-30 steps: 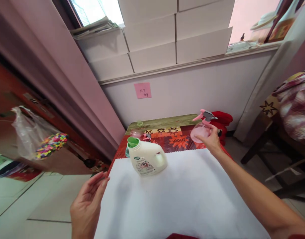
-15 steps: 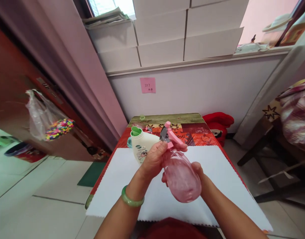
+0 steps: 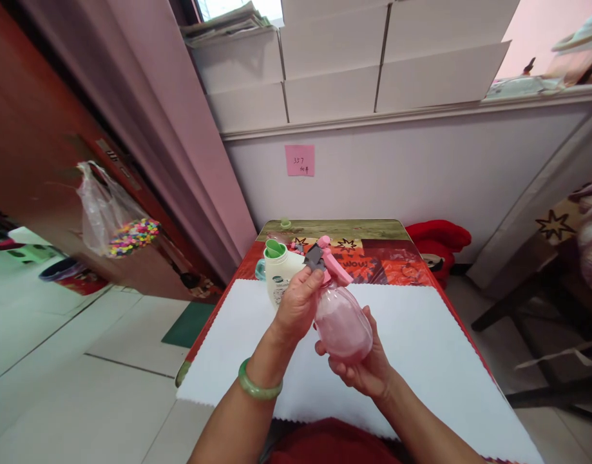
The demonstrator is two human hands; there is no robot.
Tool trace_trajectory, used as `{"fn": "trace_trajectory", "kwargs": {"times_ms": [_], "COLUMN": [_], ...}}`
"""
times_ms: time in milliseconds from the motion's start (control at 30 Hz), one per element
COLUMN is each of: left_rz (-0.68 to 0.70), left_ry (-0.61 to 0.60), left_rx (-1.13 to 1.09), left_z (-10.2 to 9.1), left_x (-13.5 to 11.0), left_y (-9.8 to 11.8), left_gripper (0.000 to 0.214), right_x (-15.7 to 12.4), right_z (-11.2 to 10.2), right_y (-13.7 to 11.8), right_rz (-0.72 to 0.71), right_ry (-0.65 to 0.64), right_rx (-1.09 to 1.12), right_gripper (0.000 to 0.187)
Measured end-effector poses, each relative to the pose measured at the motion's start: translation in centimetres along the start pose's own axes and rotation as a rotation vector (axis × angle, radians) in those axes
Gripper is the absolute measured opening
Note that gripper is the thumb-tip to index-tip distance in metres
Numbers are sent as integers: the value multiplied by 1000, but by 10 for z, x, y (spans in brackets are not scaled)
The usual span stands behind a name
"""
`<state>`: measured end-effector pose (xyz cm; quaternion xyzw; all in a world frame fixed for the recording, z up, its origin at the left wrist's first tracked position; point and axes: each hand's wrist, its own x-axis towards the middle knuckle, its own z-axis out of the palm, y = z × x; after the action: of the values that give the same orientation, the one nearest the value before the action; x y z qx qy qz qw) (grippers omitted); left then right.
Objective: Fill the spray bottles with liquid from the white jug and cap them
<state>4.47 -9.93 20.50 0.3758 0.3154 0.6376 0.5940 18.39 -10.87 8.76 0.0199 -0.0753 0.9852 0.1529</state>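
A clear pink spray bottle (image 3: 344, 325) with a pink and grey trigger head is held tilted above the white mat (image 3: 411, 348). My left hand (image 3: 298, 299), below a green bangle, grips it at the neck, the thumb on the grey part of the head. Fingers of my right hand (image 3: 366, 367) wrap round the lower body from beneath. Behind my left hand stands a cream detergent bottle (image 3: 279, 274) with a green spout, partly hidden by that hand.
A small green cap (image 3: 286, 223) lies at the table's far edge. Beyond the mat the patterned table cover (image 3: 387, 261) shows. A red plush thing (image 3: 438, 238) is behind the table on the right. A plastic bag of colourful pieces (image 3: 131, 235) hangs at the door.
My right hand has slid from the bottle's side to under its base. The spray bottle has risen slightly and come nearer upright. The view has shifted a little left.
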Motion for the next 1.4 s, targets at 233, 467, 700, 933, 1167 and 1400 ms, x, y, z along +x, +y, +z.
{"fn": "trace_trajectory", "kwargs": {"times_ms": [233,467,700,933,1167,1400], "left_rz": [42,65,169,106,163,164], "left_ry": [12,109,198,48,229,277], "left_rx": [31,33,29,0,1,-79], "left_z": [-1,-1,3,7,4,9], "left_x": [-2,-5,-6,-9,-7,-6], "left_y": [3,3,0,6,1,4], "left_gripper": [31,31,33,32,33,28], "right_x": [3,11,10,-4,2,8], "right_z": [19,27,19,25,31,27], "right_y": [8,19,21,-2,13,24], "right_rz": [-230,-557,-1200,-67,-665,-1355], "right_ry": [220,396,813,253,482,783], "right_rx": [-174,-544,-1143,-231,-599,-1103], "right_gripper": [80,71,118,100,72,106]}}
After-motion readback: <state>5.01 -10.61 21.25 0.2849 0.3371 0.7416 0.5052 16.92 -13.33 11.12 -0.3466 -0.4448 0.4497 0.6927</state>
